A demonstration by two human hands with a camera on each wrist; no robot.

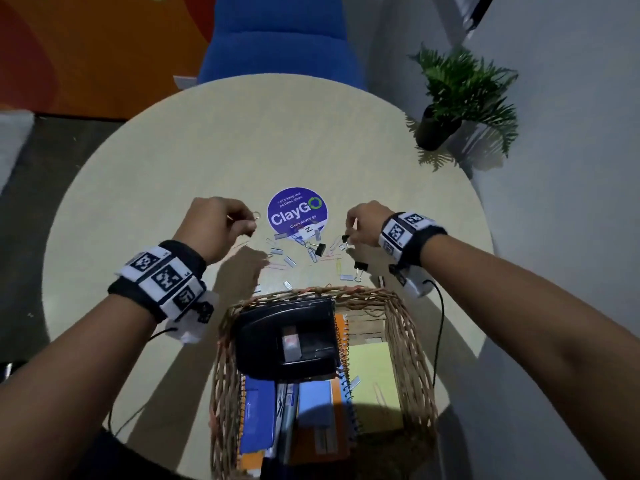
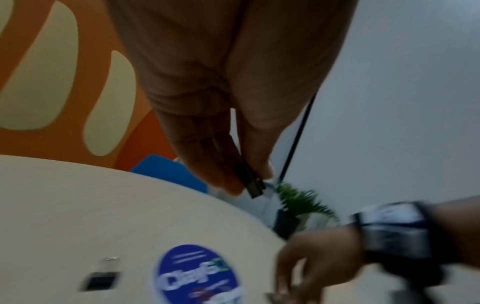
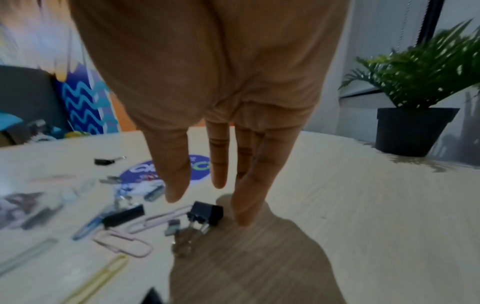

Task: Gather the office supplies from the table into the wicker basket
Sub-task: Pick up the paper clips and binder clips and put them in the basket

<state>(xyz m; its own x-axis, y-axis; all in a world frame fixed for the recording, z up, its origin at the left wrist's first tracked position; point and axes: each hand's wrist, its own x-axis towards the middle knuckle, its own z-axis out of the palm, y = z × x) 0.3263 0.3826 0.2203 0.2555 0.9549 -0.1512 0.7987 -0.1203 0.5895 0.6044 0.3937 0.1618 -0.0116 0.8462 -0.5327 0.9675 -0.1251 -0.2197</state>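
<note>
The wicker basket (image 1: 414, 344) stands at the near table edge, holding a black hole punch (image 1: 287, 337), notebooks and a yellow pad (image 1: 374, 375). Paper clips, staple strips and black binder clips (image 1: 320, 249) lie scattered just beyond it. My left hand (image 1: 251, 225) hovers left of the scatter and pinches a small black clip (image 2: 253, 186) between thumb and finger, with a wire loop poking out. My right hand (image 1: 351, 233) hangs over the scatter's right side with straight fingers (image 3: 244, 205), empty, just above a black binder clip (image 3: 207, 211). Pink (image 3: 122, 242) and yellow (image 3: 103, 275) paper clips lie nearby.
A round purple ClayGo sticker (image 1: 297, 211) marks the middle of the round beige table (image 1: 207, 140). A potted plant (image 1: 440, 126) stands at the back right edge. A blue chair (image 1: 277, 39) sits behind the table. Cables hang from both wristbands.
</note>
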